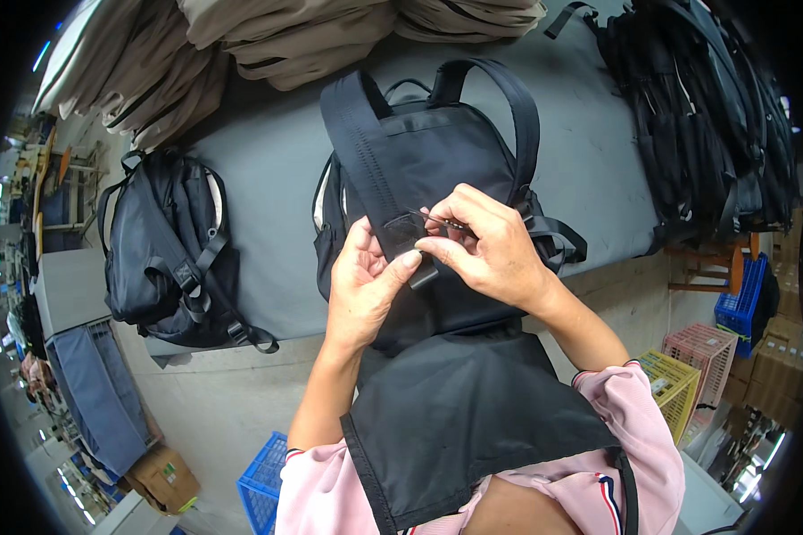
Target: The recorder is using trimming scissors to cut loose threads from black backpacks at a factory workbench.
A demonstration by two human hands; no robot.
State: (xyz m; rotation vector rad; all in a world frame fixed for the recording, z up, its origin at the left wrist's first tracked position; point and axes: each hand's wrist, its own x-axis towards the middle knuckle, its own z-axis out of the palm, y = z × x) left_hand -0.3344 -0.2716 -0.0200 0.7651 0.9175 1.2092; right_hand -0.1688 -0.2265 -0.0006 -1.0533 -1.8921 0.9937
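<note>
A black backpack [446, 147] lies on the grey table in front of me, its shoulder straps facing up. My left hand [363, 285] is closed on the lower end of its left shoulder strap [359, 143], thumb on top near a stitched patch [403, 232]. Pinched in my right hand [495, 250] is a small dark pointed tool [453, 223] that looks like thread snips, mostly covered by the fingers. Its tip is beside the patch, and my right thumb almost meets the left one at the strap's edge. The right shoulder strap [526, 134] arches loosely.
Another black backpack [165, 250] lies to the left on the grey table [272, 178]. Beige bags [285, 40] are piled along the far side, black bags [696, 125] at the right. Blue [740, 294], yellow [665, 383] and pink crates [700, 348] stand below on the right.
</note>
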